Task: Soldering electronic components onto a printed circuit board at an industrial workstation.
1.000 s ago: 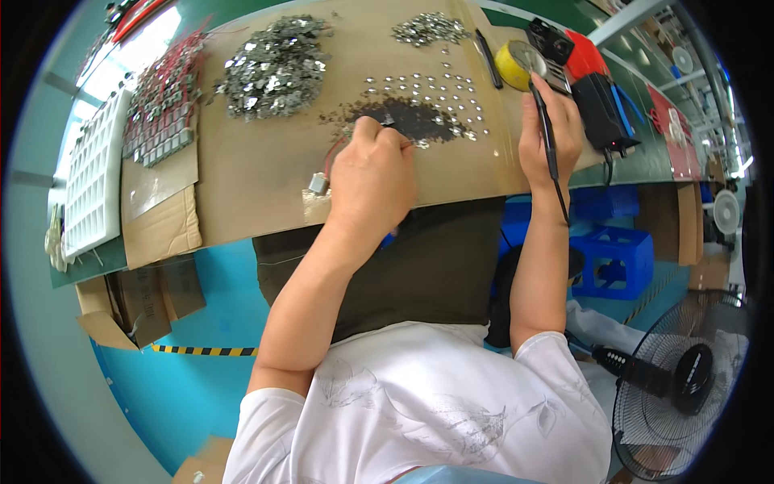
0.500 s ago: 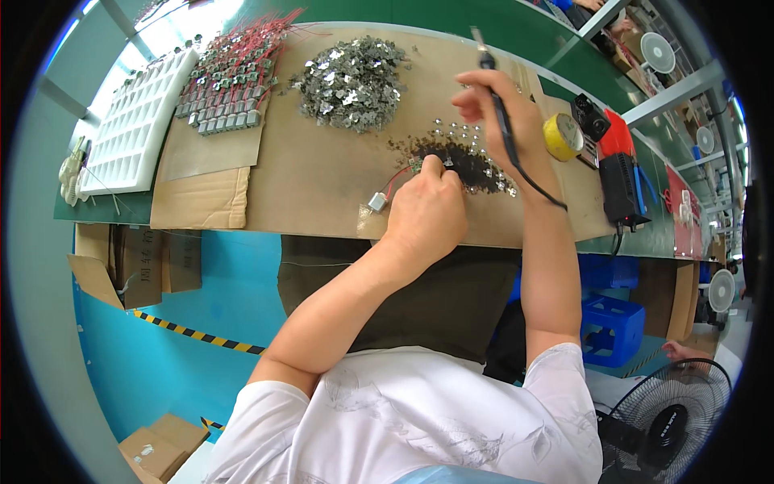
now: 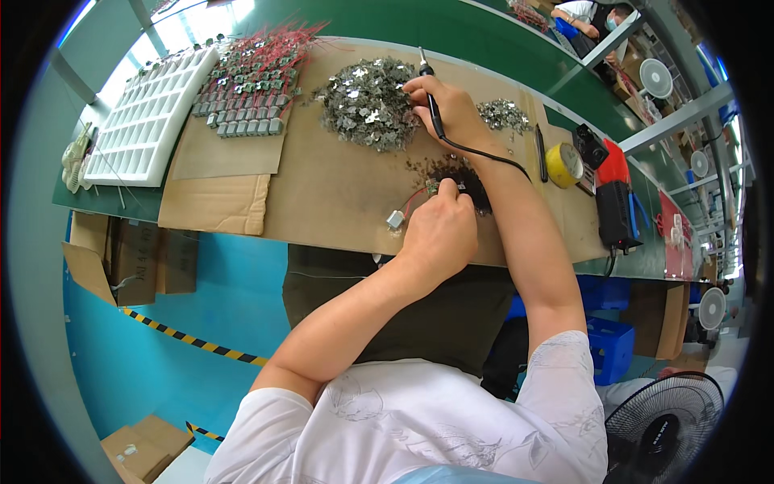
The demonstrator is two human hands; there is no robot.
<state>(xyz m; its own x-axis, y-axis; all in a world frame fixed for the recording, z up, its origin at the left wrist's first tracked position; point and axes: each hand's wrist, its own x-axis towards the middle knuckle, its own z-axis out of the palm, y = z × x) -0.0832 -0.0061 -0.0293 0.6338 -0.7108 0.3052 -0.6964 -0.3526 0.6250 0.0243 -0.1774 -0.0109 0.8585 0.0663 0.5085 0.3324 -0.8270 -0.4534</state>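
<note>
My left hand (image 3: 439,230) is closed near the table's front edge, pinching a small green circuit board (image 3: 433,186) beside a patch of dark brown residue (image 3: 463,173). Thin red wires run from the board to a small silver motor (image 3: 395,219) lying to its left. My right hand (image 3: 451,111) is closed around a soldering iron (image 3: 436,113), whose tip points up and away and whose black cord trails over my forearm. Its fingertips reach the right edge of a heap of small silver metal plates (image 3: 367,109); whether they touch a plate cannot be made out.
Motors with red wires (image 3: 250,89) stand in rows on cardboard at the left, beside a white compartment tray (image 3: 149,121). Loose silver parts (image 3: 504,114), yellow tape (image 3: 563,164) and a black box (image 3: 618,214) lie rightward. A black fan (image 3: 665,431) stands lower right. Another person sits far right.
My right hand has moved left with the soldering iron, from above the residue patch to the heap of metal plates. My left hand still pinches the board. The whole view has shifted slightly.
</note>
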